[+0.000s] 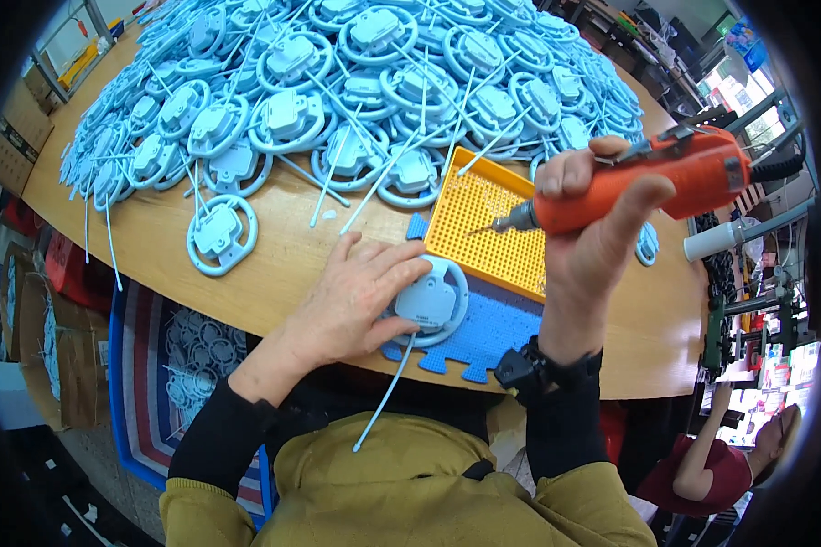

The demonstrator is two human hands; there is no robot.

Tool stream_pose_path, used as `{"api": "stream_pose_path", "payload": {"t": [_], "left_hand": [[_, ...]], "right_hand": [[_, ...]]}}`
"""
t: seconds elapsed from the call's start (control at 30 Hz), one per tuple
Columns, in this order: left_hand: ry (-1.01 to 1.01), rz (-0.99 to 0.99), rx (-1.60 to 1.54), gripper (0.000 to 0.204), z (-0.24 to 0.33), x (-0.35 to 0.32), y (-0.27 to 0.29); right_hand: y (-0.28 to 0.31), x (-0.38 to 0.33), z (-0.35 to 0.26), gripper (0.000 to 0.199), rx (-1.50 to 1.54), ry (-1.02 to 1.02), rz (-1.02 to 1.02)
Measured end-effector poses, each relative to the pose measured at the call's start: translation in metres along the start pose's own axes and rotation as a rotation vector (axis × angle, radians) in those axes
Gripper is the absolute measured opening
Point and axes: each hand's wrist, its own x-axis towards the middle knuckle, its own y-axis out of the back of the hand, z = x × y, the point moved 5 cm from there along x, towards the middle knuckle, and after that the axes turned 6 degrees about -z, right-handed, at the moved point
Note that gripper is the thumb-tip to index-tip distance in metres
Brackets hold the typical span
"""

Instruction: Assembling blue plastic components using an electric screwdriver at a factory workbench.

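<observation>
My left hand (pixel 351 296) holds a light-blue round plastic part (pixel 429 301), its thumb and fingertips at the rim. The part looks like a small steering wheel: a ring with a flat centre plate, and a thin stick (pixel 383 401) points from it toward me. It rests on a blue foam mat (pixel 497 333). Raised to the right, my right hand (pixel 593 237) grips an orange electric screwdriver (pixel 702 169), its bit pointing left above a yellow perforated tray (pixel 452 239). Small bits lie in the tray, too small to make out.
A big heap of similar light-blue parts (pixel 374 32) covers the table's far side. One loose part (pixel 221 235) lies left of my hand. Below the left table edge, a blue-rimmed bin (pixel 119 365) holds more pieces. Another person (pixel 702 469) sits at the lower right.
</observation>
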Motion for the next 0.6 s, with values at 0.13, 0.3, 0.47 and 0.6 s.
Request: {"api": "stream_pose_path", "payload": {"t": [0.13, 0.3, 0.47, 0.6], "left_hand": [[0.015, 0.012, -0.050, 0.058, -0.008, -0.007, -0.013], [0.014, -0.007, 0.006, 0.058, -0.007, -0.006, -0.014], [0.041, -0.049, 0.017, 0.057, -0.005, -0.005, -0.012], [0.030, -0.059, 0.021, 0.055, -0.005, -0.005, -0.014]], "right_hand": [[-0.026, -0.039, 0.003, 0.067, -0.026, -0.121, -0.081], [-0.036, -0.058, 0.012, 0.068, -0.140, -0.163, -0.152], [-0.036, -0.057, 0.022, 0.062, -0.146, -0.170, -0.145], [-0.036, -0.057, 0.029, 0.061, -0.144, -0.192, -0.139]]}}
